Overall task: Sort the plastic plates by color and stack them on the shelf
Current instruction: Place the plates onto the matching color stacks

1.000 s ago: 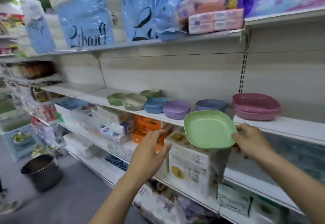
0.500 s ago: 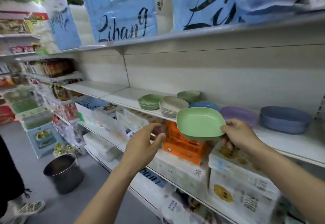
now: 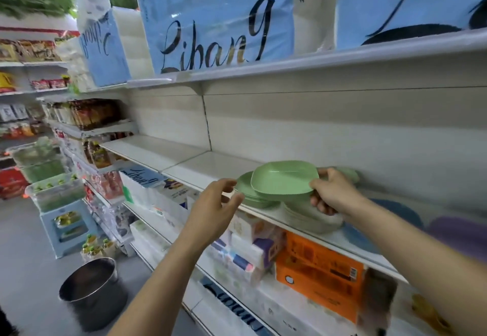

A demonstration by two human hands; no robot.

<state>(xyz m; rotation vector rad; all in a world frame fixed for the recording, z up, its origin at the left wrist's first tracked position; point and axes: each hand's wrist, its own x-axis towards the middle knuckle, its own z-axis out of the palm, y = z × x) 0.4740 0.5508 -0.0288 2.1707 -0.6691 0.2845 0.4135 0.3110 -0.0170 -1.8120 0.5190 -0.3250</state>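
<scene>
**Green plate held over its matching stack**

The right hand (image 3: 333, 193) pinches the right rim of a green plate (image 3: 283, 181), thumb at the edge and fingers curled beneath. The rounded-square plate is hollow side up and tipped a little toward the camera. Its longer spread runs along the shelf front. It hangs just above a stack of green plates (image 3: 246, 196) on the white shelf (image 3: 200, 167), overlapping the stack's right part. The left hand (image 3: 210, 206) is relaxed and wide, holding nothing, with its fingertips just beside the stack's left edge; contact cannot be made out. A cream stack (image 3: 308, 219) lies under the right hand, with blue plates (image 3: 392, 205) and a purple plate (image 3: 458, 230) farther right. A metal pot (image 3: 92, 291) stands on the floor below.
</scene>
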